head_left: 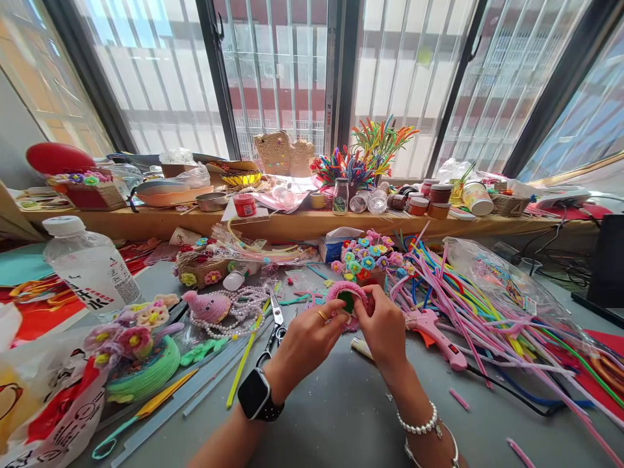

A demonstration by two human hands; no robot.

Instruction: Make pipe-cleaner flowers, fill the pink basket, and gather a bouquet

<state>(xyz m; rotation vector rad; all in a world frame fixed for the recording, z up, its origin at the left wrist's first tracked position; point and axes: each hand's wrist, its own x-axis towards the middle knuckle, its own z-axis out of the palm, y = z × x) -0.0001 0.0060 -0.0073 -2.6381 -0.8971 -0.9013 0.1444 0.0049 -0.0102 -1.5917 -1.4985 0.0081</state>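
Above the middle of the table I hold a small round piece wound from pink pipe cleaner (347, 286), with a dark green patch showing inside it. My left hand (314, 335), wearing a watch and a ring, pinches its left side. On the right side, the thumb and fingers of my right hand (383, 322) are closed on the same piece; some fingertips are hidden behind it. A pink glue gun (436, 335) lies just right of my right hand. Scissors (273, 325) rest left of my left hand.
Loose pipe cleaners (468, 325) cover the right side. Clear glue sticks (166, 403) and a pink pipe-cleaner figure (209, 307) among beads lie left. A water bottle (90, 266) stands far left. Behind are a flower basket (368, 260) and a crowded ledge (292, 224).
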